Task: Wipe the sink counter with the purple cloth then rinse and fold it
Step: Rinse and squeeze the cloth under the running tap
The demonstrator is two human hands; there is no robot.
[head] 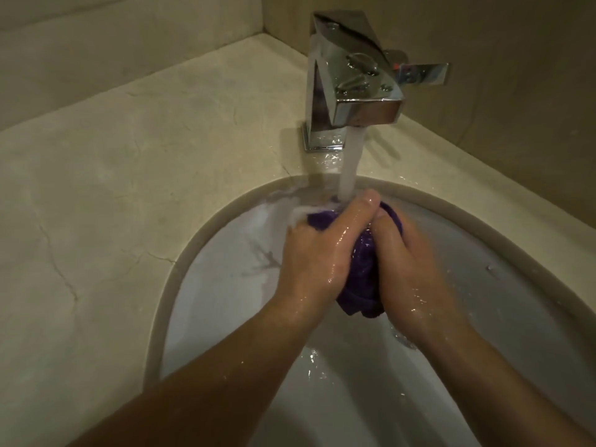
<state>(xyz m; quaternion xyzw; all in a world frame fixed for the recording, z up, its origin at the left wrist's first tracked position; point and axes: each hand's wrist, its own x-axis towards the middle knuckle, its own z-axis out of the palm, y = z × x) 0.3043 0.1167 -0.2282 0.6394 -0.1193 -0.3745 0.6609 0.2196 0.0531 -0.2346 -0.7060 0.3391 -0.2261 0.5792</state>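
Note:
The purple cloth (364, 269) is bunched up wet between both hands, over the white sink basin (225, 285). My left hand (322, 250) grips its left side and my right hand (409, 269) grips its right side, thumbs nearly touching on top. Water runs from the chrome faucet (351, 88) in a stream (351, 162) that lands on my left thumb and the cloth's upper edge. Most of the cloth is hidden inside my fists; a fold hangs out below.
The beige stone counter (113, 188) wraps the sink at left and behind, wet around the faucet base. The faucet's lever handle (422, 74) points right. Tiled walls close the corner at the back and right.

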